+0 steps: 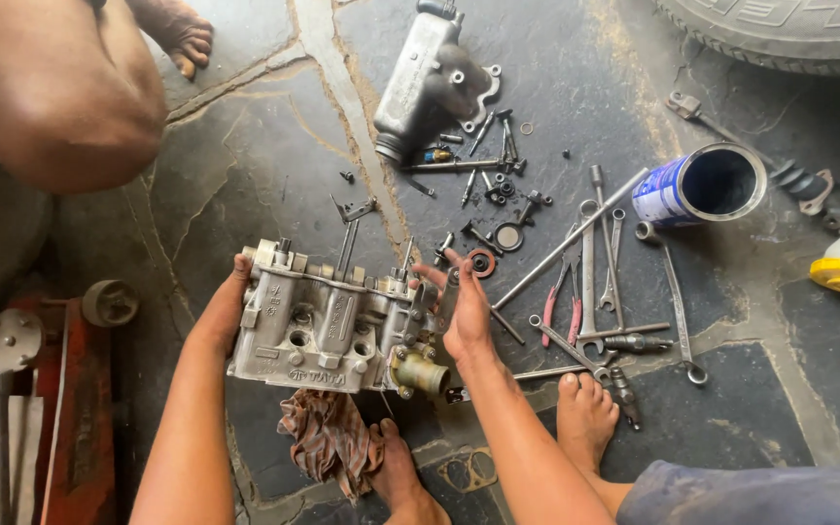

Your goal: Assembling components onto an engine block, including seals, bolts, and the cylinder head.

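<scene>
Clearly mid-strip, the grey carburettor body (328, 326) sits near centre above a rag (328, 437), left hand (221, 311) and right hand (464, 311) clasping its ends, while removed screws (498, 180), spanners (600, 267) and a housing (425, 83) lie farther right.

bare stone floor (235, 185) left of centre, scattered wrenches (590, 262) crowding right, blue can (697, 185) perhaps blocking beyond
</scene>
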